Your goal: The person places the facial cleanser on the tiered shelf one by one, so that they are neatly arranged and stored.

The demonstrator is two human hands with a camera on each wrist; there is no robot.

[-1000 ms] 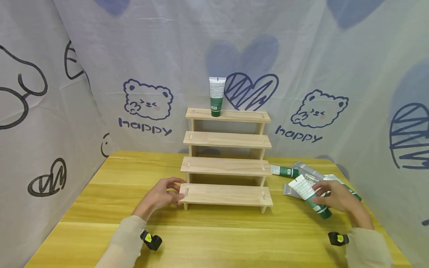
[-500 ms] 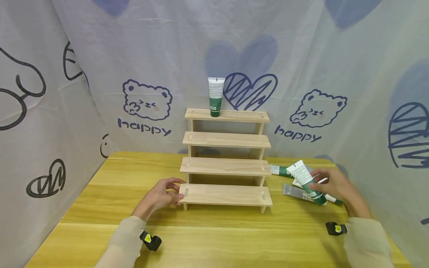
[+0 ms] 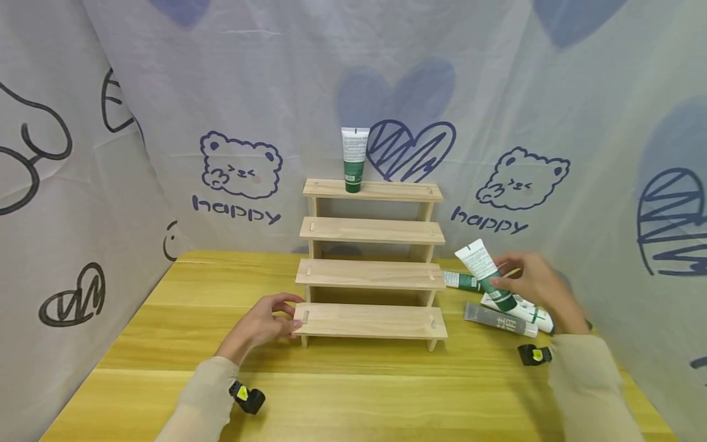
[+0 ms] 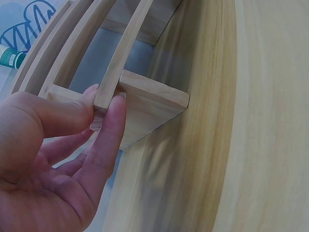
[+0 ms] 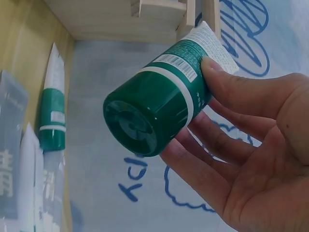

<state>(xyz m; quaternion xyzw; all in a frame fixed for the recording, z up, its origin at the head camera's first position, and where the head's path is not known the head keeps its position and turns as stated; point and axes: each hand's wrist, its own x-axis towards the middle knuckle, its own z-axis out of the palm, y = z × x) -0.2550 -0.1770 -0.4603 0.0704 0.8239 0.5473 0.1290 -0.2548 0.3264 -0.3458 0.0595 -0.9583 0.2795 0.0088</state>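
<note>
My left hand (image 3: 269, 322) pinches the left end of the lowest step of a four-tier wooden display rack (image 3: 372, 320); in the left wrist view, thumb and forefinger meet around the board's end (image 4: 108, 92). On the right, my right hand (image 3: 530, 279) holds a green and white squeeze tube (image 3: 486, 273) in the air, tilted with its white crimped end up and to the left. The right wrist view shows thumb and fingers around the tube (image 5: 159, 92), its green cap facing the camera. Another green and white tube (image 3: 354, 159) stands cap down on the top step.
Beside the rack's right side lie several tubes on the yellow wooden table (image 3: 353, 405): a grey tube (image 3: 497, 319), a white tube (image 3: 533, 315) and a green and white tube (image 3: 461, 280). A printed cloth (image 3: 243, 73) hangs behind and at the sides.
My right hand has lifted the green and white tube up and to the left, away from the other tubes. The left hand stays at the rack's lowest step.
</note>
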